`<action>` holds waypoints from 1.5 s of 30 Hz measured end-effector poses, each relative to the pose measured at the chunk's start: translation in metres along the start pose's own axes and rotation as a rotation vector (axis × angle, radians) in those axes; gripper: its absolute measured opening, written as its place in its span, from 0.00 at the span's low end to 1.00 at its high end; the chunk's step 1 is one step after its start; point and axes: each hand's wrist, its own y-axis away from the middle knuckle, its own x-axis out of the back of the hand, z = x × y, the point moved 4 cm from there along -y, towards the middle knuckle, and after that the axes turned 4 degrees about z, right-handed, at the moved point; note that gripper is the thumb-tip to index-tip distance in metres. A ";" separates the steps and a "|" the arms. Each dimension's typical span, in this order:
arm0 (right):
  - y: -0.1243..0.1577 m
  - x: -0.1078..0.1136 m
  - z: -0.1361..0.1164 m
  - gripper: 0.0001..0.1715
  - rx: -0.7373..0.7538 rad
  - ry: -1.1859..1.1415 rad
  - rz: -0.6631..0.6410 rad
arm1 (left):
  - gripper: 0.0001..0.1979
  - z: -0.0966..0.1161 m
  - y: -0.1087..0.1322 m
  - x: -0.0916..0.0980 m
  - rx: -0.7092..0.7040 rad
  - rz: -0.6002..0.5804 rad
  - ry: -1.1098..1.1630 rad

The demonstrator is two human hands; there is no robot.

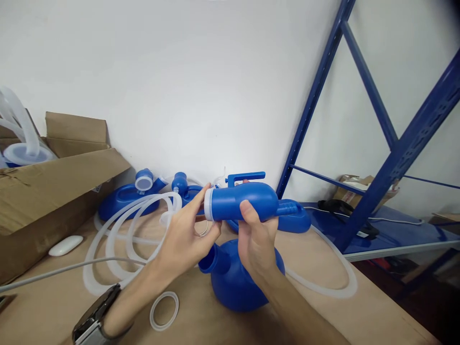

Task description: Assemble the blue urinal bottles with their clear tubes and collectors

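Observation:
Above the table I hold a blue plastic cylinder [237, 201] lying sideways, its far right end rounded. A white ring [209, 204] sits around its left end. My left hand [190, 227] grips that ring between thumb and fingers. Wrapped around the cylinder's body from below, my right hand [257, 235] presses its thumb on the side. Beneath both hands stands a round blue bottle [237, 282], its open neck pointing left. A loose white ring [164, 311] lies flat on the table. A blue handle-like bar [247, 176] shows behind the cylinder; whether they join, I cannot tell.
Coiled translucent tubing [111, 244] lies left, before more blue bottles [124, 203]. An open cardboard box [64, 177] holds tubes at far left, with a white computer mouse [65, 245] beside it. A blue metal rack [391, 158] stands right; another tube loop [338, 292] curves near it.

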 end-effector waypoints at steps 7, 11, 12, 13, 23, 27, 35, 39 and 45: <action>0.001 0.009 -0.002 0.41 0.174 0.220 0.015 | 0.36 0.006 -0.001 0.008 0.076 -0.068 -0.060; 0.003 0.005 -0.009 0.38 0.253 0.410 -0.052 | 0.27 -0.001 -0.004 0.010 0.190 -0.057 0.039; 0.002 0.005 -0.011 0.36 0.270 0.441 -0.067 | 0.26 -0.003 -0.005 0.010 0.213 -0.065 0.087; 0.001 0.005 -0.013 0.35 0.284 0.462 -0.078 | 0.25 -0.004 -0.005 0.009 0.237 -0.078 0.134; -0.024 0.011 -0.016 0.31 0.042 0.237 -0.144 | 0.28 -0.006 -0.004 0.006 0.294 -0.258 0.310; -0.037 0.015 -0.017 0.30 -0.185 0.130 -0.110 | 0.28 -0.007 -0.008 0.008 0.301 -0.307 0.311; -0.057 0.030 -0.005 0.32 -0.254 0.167 -0.082 | 0.34 -0.038 -0.007 0.018 0.308 -0.496 -0.421; -0.050 0.026 0.001 0.34 -0.278 0.176 -0.163 | 0.32 -0.065 0.005 0.012 0.226 -0.591 -0.605; -0.042 0.021 0.011 0.38 -0.310 0.209 -0.173 | 0.19 -0.038 -0.006 0.007 0.317 -0.532 -0.308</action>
